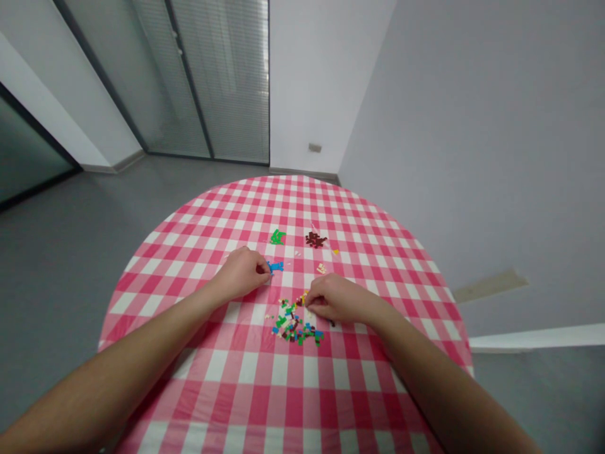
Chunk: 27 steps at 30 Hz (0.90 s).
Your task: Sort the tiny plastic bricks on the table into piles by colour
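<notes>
My left hand [246, 272] rests at a small group of blue bricks [276, 267], its thumb and fingers pinched at their left edge; whatever sits between the fingertips is hidden or too small to make out. At the upper right edge of a mixed pile of tiny toy bricks [295, 326], in green, blue, brown, white and yellow, is my right hand [338, 299]. Its fingertips are pressed together over the pile, and I cannot see what they hold.
Farther back lie a green brick group [278, 237] and a dark brown brick group [315, 239]. A few cream bricks [322, 268] and a yellow brick [336, 251] lie nearby. A red-and-white checked tablecloth [227, 384] covers the round table. A wall stands beyond its right side.
</notes>
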Motion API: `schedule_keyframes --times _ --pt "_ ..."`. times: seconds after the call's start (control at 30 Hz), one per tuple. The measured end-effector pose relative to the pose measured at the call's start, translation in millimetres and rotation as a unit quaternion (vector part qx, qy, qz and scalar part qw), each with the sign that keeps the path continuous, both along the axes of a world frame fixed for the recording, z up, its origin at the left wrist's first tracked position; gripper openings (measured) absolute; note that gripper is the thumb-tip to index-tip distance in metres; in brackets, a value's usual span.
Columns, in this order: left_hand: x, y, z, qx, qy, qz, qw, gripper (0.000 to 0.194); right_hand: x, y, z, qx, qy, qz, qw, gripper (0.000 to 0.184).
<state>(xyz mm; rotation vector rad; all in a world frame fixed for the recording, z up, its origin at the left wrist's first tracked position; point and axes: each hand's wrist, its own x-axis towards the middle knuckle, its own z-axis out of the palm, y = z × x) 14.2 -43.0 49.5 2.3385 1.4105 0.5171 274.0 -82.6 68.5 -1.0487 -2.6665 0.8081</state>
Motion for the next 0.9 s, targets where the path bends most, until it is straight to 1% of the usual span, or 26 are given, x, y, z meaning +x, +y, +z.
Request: schedule_keyframes --times 0.13,0.3,0.57,0.83,0.9 --pt "0.7 -0.1 -1.6 0.014 0.001 0.001 1.000 0.017 0.3 0.3 0.2 -0.019 -0.006 0.012 1.000 0.020" --pt "1.3 0.3 -0.9 -0.005 0.001 0.016 1.000 0.017 0.3 1.1 -1.8 -0.020 -0.008 0.006 1.000 0.021" --pt "-1.0 1.7 0.9 -0.038 -0.012 0.031 0.999 0.015 0.4 2.2 -3.4 -0.034 -0.017 -0.001 0.999 0.018" --pt "-3.8 3.5 0.5 0.008 -0.057 -0.008 0.998 0.016 -0.5 1.5 0.0 -0.010 0.005 0.002 1.000 0.016" --pt "-0.4 0.5 1.1 0.020 -0.079 -0.026 0.996 0.015 -2.7 2.1 0.9 -0.003 0.054 -0.031 0.998 0.016"
